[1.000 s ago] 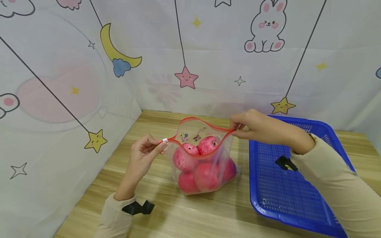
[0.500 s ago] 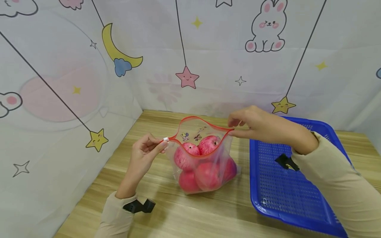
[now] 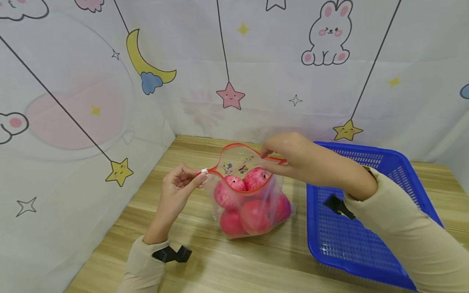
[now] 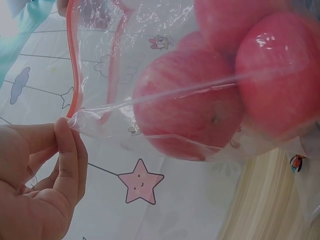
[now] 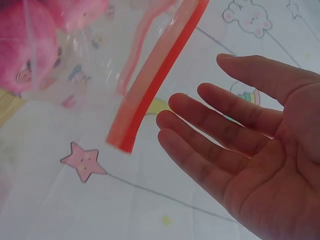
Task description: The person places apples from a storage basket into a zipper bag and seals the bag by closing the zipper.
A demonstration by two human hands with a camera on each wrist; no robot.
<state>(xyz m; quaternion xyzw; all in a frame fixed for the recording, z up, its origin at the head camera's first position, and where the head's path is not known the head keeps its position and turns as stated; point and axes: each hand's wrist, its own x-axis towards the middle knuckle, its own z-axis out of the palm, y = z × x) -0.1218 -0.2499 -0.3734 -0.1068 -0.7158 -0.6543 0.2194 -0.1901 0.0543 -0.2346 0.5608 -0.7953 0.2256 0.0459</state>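
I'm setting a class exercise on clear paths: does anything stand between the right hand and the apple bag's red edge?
Nothing visible does. In the right wrist view, the right hand and red edge are apart, only printed backdrop showing in the gap. The blue basket stands beside the bag, not in the way.

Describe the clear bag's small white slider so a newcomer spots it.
On the wood-grain table, left of the blue perforated plastic basket, sits a clear plastic bag of red apples. Follow its red zip leftwards to the left hand: there sits the small slider, the zip's only white part.
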